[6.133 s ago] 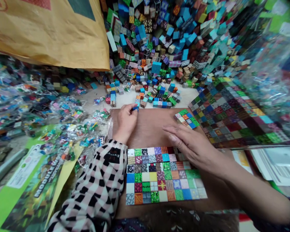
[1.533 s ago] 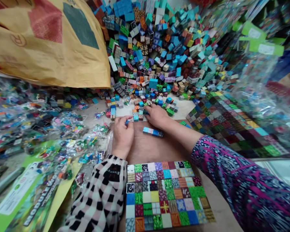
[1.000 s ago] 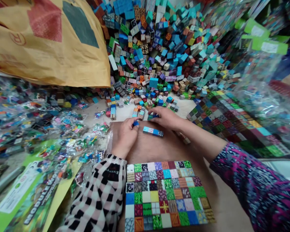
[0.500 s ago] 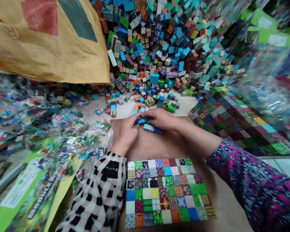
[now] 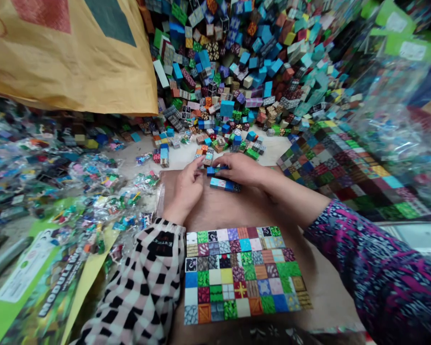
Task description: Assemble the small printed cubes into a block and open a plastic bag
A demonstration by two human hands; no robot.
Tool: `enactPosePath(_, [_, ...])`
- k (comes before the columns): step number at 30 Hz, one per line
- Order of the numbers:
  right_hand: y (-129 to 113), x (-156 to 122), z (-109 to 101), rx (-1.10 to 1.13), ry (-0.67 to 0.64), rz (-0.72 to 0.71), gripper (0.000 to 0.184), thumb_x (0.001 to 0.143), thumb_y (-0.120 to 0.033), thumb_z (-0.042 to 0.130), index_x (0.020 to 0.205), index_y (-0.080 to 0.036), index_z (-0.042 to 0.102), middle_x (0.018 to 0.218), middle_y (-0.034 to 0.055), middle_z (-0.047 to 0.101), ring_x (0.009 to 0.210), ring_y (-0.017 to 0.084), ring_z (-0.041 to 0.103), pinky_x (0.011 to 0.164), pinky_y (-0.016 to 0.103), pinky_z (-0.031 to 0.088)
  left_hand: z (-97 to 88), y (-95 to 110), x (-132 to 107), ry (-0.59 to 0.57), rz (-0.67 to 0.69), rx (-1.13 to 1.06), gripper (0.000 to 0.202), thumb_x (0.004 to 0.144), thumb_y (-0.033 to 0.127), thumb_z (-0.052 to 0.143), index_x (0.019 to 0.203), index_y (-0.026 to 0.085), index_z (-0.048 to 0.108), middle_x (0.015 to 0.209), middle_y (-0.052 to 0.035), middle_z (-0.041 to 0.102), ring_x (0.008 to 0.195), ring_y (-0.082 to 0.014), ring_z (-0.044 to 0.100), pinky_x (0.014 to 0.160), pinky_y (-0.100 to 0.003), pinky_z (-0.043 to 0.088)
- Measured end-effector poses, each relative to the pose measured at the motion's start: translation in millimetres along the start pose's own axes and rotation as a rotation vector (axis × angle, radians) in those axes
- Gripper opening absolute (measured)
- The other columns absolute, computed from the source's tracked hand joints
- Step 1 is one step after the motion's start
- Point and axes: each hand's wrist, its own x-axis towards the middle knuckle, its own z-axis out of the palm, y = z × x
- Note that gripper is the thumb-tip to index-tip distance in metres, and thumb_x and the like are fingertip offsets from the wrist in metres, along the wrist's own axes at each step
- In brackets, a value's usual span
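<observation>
My right hand (image 5: 242, 168) reaches in from the right, fingers curled down over a dark blue block (image 5: 210, 171) on the brown board (image 5: 208, 211). Part of this block is hidden under those fingers. Just in front lies a short row of joined cubes (image 5: 225, 184), light blue and pink at one end and dark blue at the other. To the left, my left hand (image 5: 188, 188) has its fingers stretched out, a little apart from the blue block, and holds nothing I can see. Closer to me lies a flat panel of many picture-printed cubes (image 5: 233, 273) set edge to edge.
A big heap of loose printed cubes (image 5: 237, 86) rises at the back. A yellow sack (image 5: 75, 62) hangs over the left back. Bagged small parts (image 5: 75, 158) and green packaging (image 5: 17, 282) cover the left. At right stands a larger cube panel (image 5: 345, 172) beside clear bags (image 5: 398, 105).
My left fingers have come off the blue block and straightened. My right hand stays over it. The whole view has shifted slightly, with things appearing higher and a little further left.
</observation>
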Motion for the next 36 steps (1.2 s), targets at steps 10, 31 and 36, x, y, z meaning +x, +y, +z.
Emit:
enactPosePath(10, [-4, -25, -7, -0.025, -0.044, 0.114, 0.03, 0.093, -0.022, 0.054, 0.119, -0.021, 0.069, 0.112, 0.0089, 0.072, 0.099, 0.024, 0.065, 0.084, 0.032, 0.046, -8.7, 20, -5, -0.092, 0.054, 0.152, 0.051, 0.076, 0.015, 0.063, 0.127, 0.019, 0.064, 0.108, -0.0067, 0.064, 0.084, -0.0171, 0.061, 0.079, -0.032, 0.054])
enactPosePath(31, [-26, -40, 21, -0.129, 0.058, 0.033, 0.052, 0.091, -0.033, 0.057, 0.139, -0.015, 0.052, 0.115, 0.0154, 0.06, 0.109, 0.03, 0.055, 0.094, 0.04, 0.043, -6.4, 12, -4, -0.237, 0.036, 0.073, 0.066, 0.07, 0.007, 0.053, 0.135, 0.019, 0.06, 0.128, -0.0096, 0.065, 0.101, -0.0222, 0.063, 0.096, -0.04, 0.052])
enactPosePath(36, [-25, -40, 24, -0.136, 0.075, 0.016, 0.054, 0.092, -0.034, 0.055, 0.143, -0.018, 0.049, 0.115, 0.014, 0.062, 0.106, 0.029, 0.057, 0.091, 0.038, 0.044, -7.8, 8, -1, -0.236, -0.061, -0.117, 0.057, 0.074, 0.016, 0.051, 0.129, 0.019, 0.064, 0.134, -0.0079, 0.064, 0.121, -0.0238, 0.059, 0.108, -0.042, 0.045])
